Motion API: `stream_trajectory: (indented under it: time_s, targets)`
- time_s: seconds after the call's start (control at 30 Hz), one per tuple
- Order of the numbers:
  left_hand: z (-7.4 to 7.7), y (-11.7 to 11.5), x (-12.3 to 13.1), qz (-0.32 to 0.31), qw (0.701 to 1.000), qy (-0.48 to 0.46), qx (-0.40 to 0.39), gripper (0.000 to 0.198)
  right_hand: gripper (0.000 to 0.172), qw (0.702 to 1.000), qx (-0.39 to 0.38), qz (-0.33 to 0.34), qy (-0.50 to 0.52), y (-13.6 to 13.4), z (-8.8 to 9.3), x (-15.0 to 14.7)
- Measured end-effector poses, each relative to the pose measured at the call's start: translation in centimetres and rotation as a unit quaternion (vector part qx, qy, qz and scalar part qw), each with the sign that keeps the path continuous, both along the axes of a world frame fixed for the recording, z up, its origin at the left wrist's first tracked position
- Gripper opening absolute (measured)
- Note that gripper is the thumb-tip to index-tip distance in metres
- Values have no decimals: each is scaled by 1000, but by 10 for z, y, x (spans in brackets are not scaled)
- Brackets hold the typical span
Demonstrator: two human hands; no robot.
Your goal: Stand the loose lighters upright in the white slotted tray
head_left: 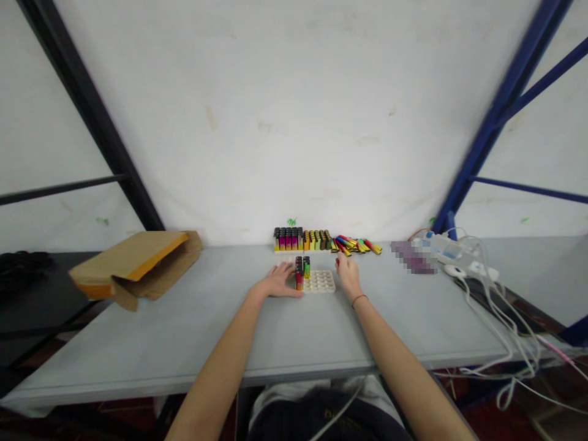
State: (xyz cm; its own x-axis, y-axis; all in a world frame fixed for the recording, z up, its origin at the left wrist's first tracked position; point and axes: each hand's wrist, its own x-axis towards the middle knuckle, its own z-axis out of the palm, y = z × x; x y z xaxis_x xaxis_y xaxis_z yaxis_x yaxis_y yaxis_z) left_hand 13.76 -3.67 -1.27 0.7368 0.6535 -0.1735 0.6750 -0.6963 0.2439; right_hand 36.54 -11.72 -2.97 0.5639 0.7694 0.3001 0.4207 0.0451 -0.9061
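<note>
A white tray (320,282) with rows of round holes lies flat on the table in front of me. Upright lighters fill its left end, among them a red lighter (299,280) and a green lighter (307,269). My left hand (277,282) rests at that end with fingers spread and the thumb along the near corner; whether it presses on the tray I cannot tell. Just right of the tray, my right hand (349,275) is closed around a lighter (337,262), of which only a small red part shows.
Behind the tray stand purple lighters (288,239) and yellow-to-dark lighters (316,240) in rows. Beside them lies a loose pile of colourful lighters (356,245). An opened cardboard box (133,263) sits at the left. White cables (487,282) and a power strip (438,246) crowd the right.
</note>
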Motion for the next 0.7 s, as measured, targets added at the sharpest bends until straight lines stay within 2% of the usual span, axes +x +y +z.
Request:
stream_trajectory:
  time_s: [0.1,0.23,0.37,0.47,0.6,0.7]
  targets:
    - [0,0,0,-2,1000,-3,-1,109,41,999,-24,-20,-35,3,-4,5]
    - [0,0,0,1,1000,-4,-5,110,20,984,-21,-56,-166,5,-8,10]
    - [0,0,0,1,1000,-7,-5,109,18,977,13,-79,-199,4,-9,8]
    - [1,-1,0,0,1000,-7,-4,107,22,985,15,-74,-155,1,-5,4]
    - [1,-2,0,2,1000,-4,-4,108,46,999,-3,-45,4,-1,2,-2]
    - [0,-1,0,3,1000,-6,-1,108,50,996,9,-39,76,0,2,-3]
